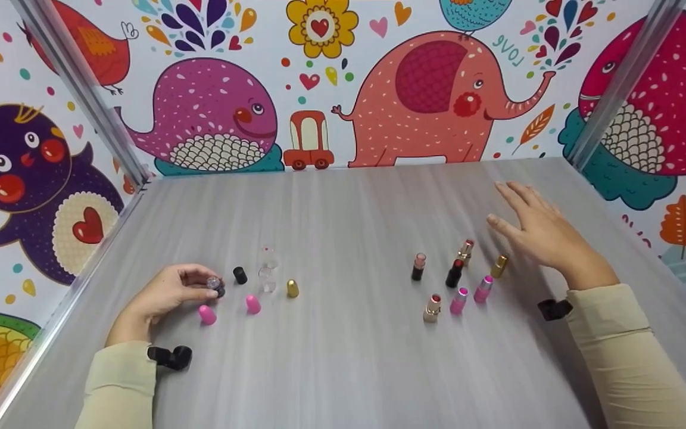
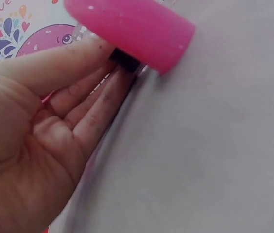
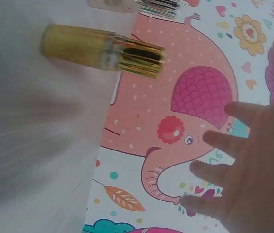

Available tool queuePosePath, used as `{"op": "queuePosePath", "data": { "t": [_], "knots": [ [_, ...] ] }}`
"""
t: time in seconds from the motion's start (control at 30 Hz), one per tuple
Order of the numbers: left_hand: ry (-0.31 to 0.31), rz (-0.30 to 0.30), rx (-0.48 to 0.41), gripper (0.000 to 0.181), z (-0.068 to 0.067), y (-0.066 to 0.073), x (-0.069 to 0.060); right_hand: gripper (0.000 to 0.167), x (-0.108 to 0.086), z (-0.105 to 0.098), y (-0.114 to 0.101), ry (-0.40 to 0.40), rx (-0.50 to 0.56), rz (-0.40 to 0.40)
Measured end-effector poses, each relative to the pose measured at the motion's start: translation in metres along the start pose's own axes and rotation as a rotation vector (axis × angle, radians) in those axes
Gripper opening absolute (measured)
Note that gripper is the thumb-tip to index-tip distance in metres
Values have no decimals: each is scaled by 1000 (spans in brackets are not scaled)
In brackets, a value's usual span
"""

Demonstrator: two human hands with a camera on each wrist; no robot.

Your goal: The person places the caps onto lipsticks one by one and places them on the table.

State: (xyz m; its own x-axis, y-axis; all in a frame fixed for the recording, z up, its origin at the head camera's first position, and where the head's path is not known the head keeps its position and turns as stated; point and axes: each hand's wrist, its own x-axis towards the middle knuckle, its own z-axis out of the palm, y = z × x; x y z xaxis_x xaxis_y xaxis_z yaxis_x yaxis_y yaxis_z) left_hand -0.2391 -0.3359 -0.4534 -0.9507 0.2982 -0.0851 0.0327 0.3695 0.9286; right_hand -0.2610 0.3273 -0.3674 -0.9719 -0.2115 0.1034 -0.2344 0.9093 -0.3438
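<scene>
My left hand (image 1: pixel 170 292) pinches a small dark, glittery lipstick cap (image 1: pixel 216 286) between thumb and fingers at the table's left. In the left wrist view, a pink cap (image 2: pixel 137 31) partly hides the pinched piece. Close to this hand stand two pink caps (image 1: pixel 207 314), a black cap (image 1: pixel 240 274), clear caps (image 1: pixel 267 279) and a gold cap (image 1: pixel 292 289). On the right, my right hand (image 1: pixel 542 232) is spread with straight fingers, holding nothing. The gold lipstick (image 1: pixel 499 266) is the nearest thing to it, and shows beside the hand in the right wrist view.
Uncapped lipsticks stand right of centre: a black one with a pale tip (image 1: pixel 418 267), a black one with a red tip (image 1: pixel 454 273), two pink ones (image 1: pixel 483 289) and two pale gold ones (image 1: pixel 432 308). Patterned walls (image 1: pixel 313 71) border the grey table (image 1: pixel 331 357).
</scene>
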Motion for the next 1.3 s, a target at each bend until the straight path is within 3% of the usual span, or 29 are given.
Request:
{"op": "queuePosePath", "data": {
  "t": [0.33, 0.6, 0.87, 1.3],
  "knots": [
    [-24, 18, -25, 38, -1, -3, 2, 83, -6, -9, -11, -2, 89, -15],
    [-20, 8, -34, 33, -1, -5, 2, 76, -8, -4, -26, 15, 132, -167],
    [9, -22, 4, 37, -1, -4, 2, 74, -9, 0, -38, -3, 127, -217],
    [-3, -7, -2, 31, 0, -4, 3, 68, -8, 12, -47, -21, 293, -315]
  ]
}}
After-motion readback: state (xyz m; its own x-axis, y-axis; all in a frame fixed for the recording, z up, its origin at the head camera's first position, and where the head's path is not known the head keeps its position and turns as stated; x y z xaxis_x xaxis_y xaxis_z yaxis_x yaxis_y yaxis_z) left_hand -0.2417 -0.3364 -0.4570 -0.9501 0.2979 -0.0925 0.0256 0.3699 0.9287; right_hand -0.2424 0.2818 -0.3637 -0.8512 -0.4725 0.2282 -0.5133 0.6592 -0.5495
